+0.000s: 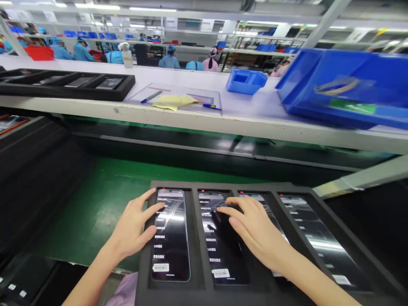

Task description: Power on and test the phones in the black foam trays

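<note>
A black foam tray in front of me holds several smartphones in separate slots, their screens lit with white text lists. My left hand is over the leftmost smartphone, fingers apart, the index fingertip on or just above its screen near the top. My right hand reaches across from the right, its fingers spread. Its index fingertip is at the upper part of the second smartphone. This hand partly covers the third smartphone. The rightmost smartphone lies apart from both hands.
Beyond a green surface, a white shelf carries another black tray, a yellow cloth-like piece, pens, a small blue bin and a large blue bin. A dark stack stands left. People sit far behind.
</note>
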Demonstrator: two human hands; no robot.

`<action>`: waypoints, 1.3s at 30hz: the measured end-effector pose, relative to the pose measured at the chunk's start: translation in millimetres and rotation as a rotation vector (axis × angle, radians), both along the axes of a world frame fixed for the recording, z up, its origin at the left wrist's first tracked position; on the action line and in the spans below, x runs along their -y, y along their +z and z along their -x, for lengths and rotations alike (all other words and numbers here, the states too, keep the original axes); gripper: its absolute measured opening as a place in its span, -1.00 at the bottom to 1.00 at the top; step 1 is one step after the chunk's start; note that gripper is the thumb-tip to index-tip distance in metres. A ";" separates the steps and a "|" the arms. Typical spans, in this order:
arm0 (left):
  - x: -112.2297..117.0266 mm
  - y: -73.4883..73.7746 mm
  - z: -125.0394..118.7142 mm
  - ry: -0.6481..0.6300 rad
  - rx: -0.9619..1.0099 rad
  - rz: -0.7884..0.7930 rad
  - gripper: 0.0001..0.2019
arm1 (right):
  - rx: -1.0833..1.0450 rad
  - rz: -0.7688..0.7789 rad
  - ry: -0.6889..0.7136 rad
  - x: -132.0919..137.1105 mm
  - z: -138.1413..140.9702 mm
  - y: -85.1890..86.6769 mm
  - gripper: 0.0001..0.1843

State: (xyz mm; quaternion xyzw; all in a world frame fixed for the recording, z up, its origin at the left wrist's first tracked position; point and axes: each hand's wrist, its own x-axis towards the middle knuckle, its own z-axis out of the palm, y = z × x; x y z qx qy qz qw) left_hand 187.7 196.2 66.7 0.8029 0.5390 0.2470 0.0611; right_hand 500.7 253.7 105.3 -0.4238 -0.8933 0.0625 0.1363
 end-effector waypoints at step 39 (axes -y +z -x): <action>8.3 -18.0 -10.6 0.264 0.351 0.184 -0.56 | 0.081 -0.184 -0.722 -8.5 -136.0 -11.1 -0.45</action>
